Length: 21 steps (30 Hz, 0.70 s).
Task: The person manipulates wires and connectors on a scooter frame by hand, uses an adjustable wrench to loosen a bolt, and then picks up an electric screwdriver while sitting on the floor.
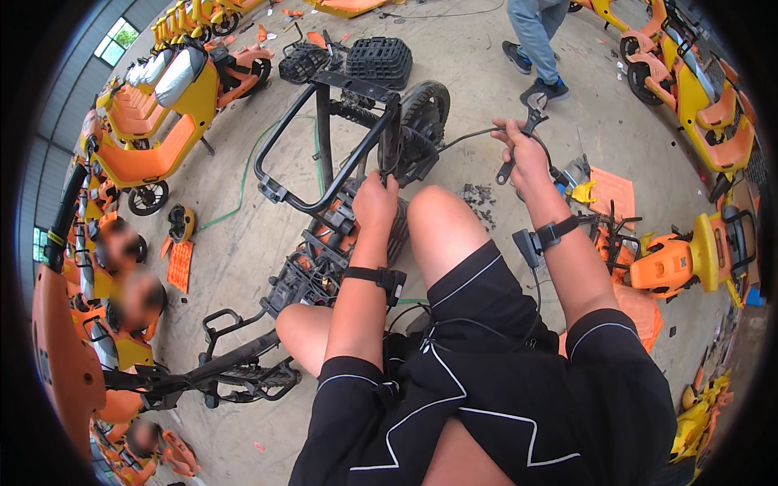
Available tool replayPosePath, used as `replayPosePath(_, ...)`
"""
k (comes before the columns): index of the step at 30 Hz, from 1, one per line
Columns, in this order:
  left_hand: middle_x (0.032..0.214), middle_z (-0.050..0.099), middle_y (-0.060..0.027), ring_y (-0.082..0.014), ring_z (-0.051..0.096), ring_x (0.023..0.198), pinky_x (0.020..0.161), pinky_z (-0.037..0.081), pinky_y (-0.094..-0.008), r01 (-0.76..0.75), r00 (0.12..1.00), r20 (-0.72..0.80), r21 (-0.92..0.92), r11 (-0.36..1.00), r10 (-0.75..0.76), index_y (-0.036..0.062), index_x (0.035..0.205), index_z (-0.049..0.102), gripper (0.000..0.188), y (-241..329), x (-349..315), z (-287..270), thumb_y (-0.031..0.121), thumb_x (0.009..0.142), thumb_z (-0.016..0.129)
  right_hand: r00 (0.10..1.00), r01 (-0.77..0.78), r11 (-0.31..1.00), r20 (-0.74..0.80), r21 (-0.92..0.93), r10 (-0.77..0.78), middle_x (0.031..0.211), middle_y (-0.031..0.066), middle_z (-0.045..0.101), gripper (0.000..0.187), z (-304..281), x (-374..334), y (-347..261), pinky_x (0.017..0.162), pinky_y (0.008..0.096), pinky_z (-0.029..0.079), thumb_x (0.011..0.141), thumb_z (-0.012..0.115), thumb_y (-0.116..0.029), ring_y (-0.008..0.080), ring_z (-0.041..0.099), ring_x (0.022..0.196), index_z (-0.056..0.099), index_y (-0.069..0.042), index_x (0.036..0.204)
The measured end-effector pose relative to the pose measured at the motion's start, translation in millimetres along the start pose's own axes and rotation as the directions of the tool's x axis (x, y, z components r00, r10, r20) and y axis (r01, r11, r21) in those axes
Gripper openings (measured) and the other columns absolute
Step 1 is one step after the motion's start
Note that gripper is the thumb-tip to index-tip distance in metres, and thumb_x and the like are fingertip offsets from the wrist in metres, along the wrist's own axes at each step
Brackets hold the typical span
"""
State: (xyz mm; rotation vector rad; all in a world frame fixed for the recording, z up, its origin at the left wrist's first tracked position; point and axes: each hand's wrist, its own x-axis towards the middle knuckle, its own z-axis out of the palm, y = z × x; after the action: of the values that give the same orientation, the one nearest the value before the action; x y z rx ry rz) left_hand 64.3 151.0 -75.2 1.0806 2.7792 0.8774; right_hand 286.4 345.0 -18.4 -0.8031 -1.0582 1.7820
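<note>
In front of me stands a stripped scooter frame [279, 134] of black tubing, its rear wheel [429, 109] still fitted. My left hand [375, 201] is closed low beside that wheel, against the dark frame parts; what its fingers grip is hidden. My right hand [525, 155], raised to the right of the wheel, is closed round an adjustable wrench [534, 113] with its jaws pointing up. A black cable [468, 136] runs from the wheel's hub to the right hand's fingers. Wiring and dark modules [304, 275] fill the frame's lower middle.
Black plastic crates [379, 62] lie beyond the frame. Yellow and orange scooters [162, 138] line the left, with more scooters [689, 105] at right. A person [539, 40] stands ahead. Small dark bits [480, 202] and an orange panel [613, 194] lie on the floor. A green hose [243, 198] trails leftward.
</note>
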Motion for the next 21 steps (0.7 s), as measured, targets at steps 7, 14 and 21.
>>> replayPosePath(7, 0.094, 0.072, -0.0202, -0.039, 0.069, 0.089, 0.079, 0.054, -0.0483, -0.131, 0.991, -0.006, 0.037, 0.991, 0.131, 0.0061, 0.112, 0.07, 0.039, -11.2, 1.6, -5.2, 0.038, 0.091, 0.06, 0.964, 0.216, 0.971, 0.181, -0.105, -0.194, 0.108, 0.0126, 0.071, 0.021, 56.2, -15.6, -32.1, 0.049, 0.0203, 0.04, 0.1, 0.062, -0.022, 0.014, 0.068, 0.088, 0.06, -0.002, 0.106)
replayPosePath(14, 0.091, 0.072, -0.0201, -0.0383, 0.069, 0.083, 0.073, 0.055, -0.0469, -0.154, 0.987, -0.037, 0.087, 0.984, 0.158, 0.0054, 0.11, 0.07, 0.037, -13.4, -1.1, 0.1, 0.036, 0.092, 0.059, 0.869, 0.41, 0.879, 0.399, -0.243, -0.294, 0.099, 0.0089, 0.074, 0.022, 140.1, -20.7, -45.2, 0.069, 0.0244, 0.049, 0.098, 0.064, -0.022, 0.0101, 0.065, 0.082, 0.065, 0.0, 0.103)
replayPosePath(21, 0.082, 0.071, -0.0184, -0.0389, 0.069, 0.075, 0.068, 0.055, -0.0488, -0.187, 0.969, -0.146, 0.107, 0.977, 0.201, 0.0045, 0.098, 0.068, 0.032, -10.4, -2.2, 10.1, 0.034, 0.091, 0.059, 0.901, 0.348, 0.931, 0.313, -0.108, -0.3, 0.099, 0.0094, 0.073, 0.017, 187.6, -0.5, -32.0, 0.066, 0.0256, 0.046, 0.097, 0.064, -0.019, 0.0106, 0.063, 0.078, 0.067, -0.003, 0.1)
